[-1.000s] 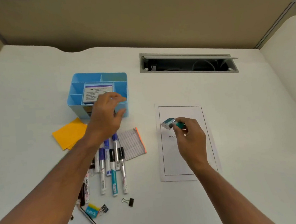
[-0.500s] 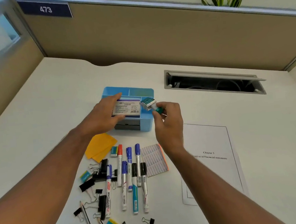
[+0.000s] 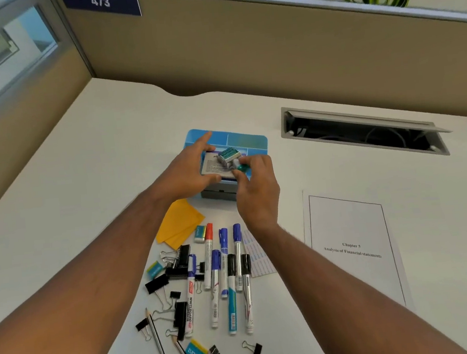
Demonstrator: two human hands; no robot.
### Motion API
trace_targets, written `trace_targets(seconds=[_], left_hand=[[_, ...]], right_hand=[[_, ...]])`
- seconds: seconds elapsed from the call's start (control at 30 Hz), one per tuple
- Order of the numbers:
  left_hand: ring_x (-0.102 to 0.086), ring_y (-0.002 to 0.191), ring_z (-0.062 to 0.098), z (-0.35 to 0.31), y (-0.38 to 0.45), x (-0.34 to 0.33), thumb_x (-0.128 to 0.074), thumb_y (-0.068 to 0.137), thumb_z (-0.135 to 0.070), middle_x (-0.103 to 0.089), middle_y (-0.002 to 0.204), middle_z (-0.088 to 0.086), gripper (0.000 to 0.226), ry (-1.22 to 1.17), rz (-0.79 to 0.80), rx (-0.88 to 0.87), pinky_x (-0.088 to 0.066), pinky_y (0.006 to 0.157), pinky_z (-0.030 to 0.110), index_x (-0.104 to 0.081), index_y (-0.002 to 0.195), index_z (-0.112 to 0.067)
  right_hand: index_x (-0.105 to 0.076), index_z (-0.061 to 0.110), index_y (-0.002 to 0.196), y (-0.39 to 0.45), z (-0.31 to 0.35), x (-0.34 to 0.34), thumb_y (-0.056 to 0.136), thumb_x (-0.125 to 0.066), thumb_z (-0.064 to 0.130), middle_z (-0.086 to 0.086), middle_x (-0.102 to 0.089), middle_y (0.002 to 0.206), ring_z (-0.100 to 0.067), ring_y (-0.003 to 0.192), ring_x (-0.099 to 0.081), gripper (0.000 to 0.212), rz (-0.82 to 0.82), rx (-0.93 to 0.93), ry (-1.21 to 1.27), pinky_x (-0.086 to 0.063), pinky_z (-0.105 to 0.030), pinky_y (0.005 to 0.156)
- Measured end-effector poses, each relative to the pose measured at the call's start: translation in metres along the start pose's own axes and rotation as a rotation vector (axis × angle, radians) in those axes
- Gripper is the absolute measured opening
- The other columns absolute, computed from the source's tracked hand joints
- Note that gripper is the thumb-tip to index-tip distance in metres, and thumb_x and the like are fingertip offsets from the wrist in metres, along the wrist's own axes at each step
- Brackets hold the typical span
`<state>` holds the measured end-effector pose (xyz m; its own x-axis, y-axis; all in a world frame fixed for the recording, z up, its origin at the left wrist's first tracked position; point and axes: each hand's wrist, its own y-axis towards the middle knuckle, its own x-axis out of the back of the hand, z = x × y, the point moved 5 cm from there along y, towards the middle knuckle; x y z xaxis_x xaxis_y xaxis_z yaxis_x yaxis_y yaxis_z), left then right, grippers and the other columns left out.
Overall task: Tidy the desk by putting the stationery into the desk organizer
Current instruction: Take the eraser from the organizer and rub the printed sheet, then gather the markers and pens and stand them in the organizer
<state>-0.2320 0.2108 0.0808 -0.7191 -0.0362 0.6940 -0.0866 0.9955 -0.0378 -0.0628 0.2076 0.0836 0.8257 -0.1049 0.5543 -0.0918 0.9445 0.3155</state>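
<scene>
A blue desk organizer stands mid-desk. My left hand grips a small white labelled box over the organizer. My right hand pinches a small stamp with a green knob, held right above that box. Nearer me lie several markers, black binder clips, two pencils, erasers, orange sticky notes and a lined note pad.
A printed sheet headed "Chapter 5" lies to the right. An open cable slot is set into the desk at the back right. Beige partition walls close the desk's back and left sides.
My right hand carried the stamp from the printed sheet to the organizer and now holds it above the box. My left hand lifted the box slightly. The camera tilted up.
</scene>
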Motion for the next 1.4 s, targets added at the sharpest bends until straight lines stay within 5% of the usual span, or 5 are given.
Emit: trace_targets(seconds=[0.13,0.57,0.83,1.07,1.4], left_hand=[[-0.052,0.116,0.007,0.001,0.001,0.000,-0.082,0.079,-0.023,-0.047,0.143,-0.004,0.104,-0.022,-0.004,-0.002,-0.046,0.072,0.007,-0.013,0.156,-0.030],[-0.050,0.129,0.015,0.004,-0.009,-0.004,-0.079,0.082,-0.025,-0.041,0.151,-0.002,0.098,-0.017,-0.044,-0.030,-0.048,0.080,0.013,-0.015,0.156,-0.033],[-0.058,0.106,0.014,-0.009,-0.085,-0.022,-0.069,0.089,-0.010,-0.060,0.115,0.003,0.037,-0.056,-0.543,-0.155,-0.053,0.089,0.028,-0.059,0.125,-0.013],[-0.063,0.086,0.013,0.003,-0.093,-0.089,-0.067,0.090,-0.024,-0.069,0.102,0.000,0.021,0.142,-0.117,0.236,-0.056,0.075,0.031,-0.067,0.110,-0.021],[-0.063,0.093,0.023,-0.008,-0.084,-0.099,-0.068,0.088,-0.028,-0.064,0.106,0.008,0.029,0.569,0.079,0.242,-0.039,0.065,0.027,-0.057,0.110,-0.013]], right_hand=[[-0.060,0.014,0.113,0.002,-0.003,-0.004,0.089,-0.071,0.015,-0.003,-0.060,0.114,-0.013,0.105,-0.053,0.026,-0.011,0.016,-0.057,-0.054,-0.033,0.087],[-0.055,0.019,0.125,0.003,-0.012,0.000,0.090,-0.071,0.024,-0.001,-0.056,0.125,-0.013,0.115,-0.050,0.038,0.120,0.052,-0.109,-0.049,-0.028,0.093],[-0.053,0.022,0.113,-0.047,-0.043,0.024,0.099,-0.057,0.028,0.006,-0.057,0.105,-0.008,0.091,-0.056,0.015,0.085,-0.177,-0.154,-0.041,-0.016,0.072],[-0.054,0.018,0.129,-0.082,-0.054,-0.008,0.100,-0.054,0.029,-0.002,-0.066,0.120,-0.018,0.099,-0.063,0.031,0.479,-0.286,-0.336,-0.048,-0.028,0.081],[-0.057,0.015,0.110,-0.078,-0.043,-0.022,0.091,-0.055,0.023,-0.007,-0.068,0.099,-0.029,0.087,-0.064,0.021,0.640,-0.153,-0.512,-0.049,-0.042,0.086]])
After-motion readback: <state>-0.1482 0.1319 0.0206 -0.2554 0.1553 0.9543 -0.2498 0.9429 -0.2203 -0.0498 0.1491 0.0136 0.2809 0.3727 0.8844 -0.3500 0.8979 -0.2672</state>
